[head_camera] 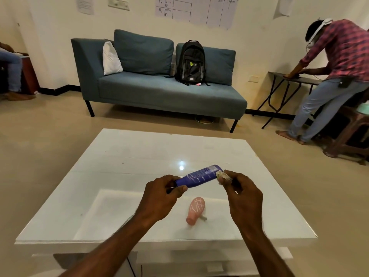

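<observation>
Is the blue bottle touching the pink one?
Apart. The head view shows bare table between the blue bottle, gripped by the left hand, and the pink bottle lying on it.

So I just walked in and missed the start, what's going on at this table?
A person holds a blue bottle above the white table. The left hand grips one end, and the right hand pinches a small pale wad against the other end, apparently wiping it. A pink bottle lies on its side on the table below the hands.
</observation>
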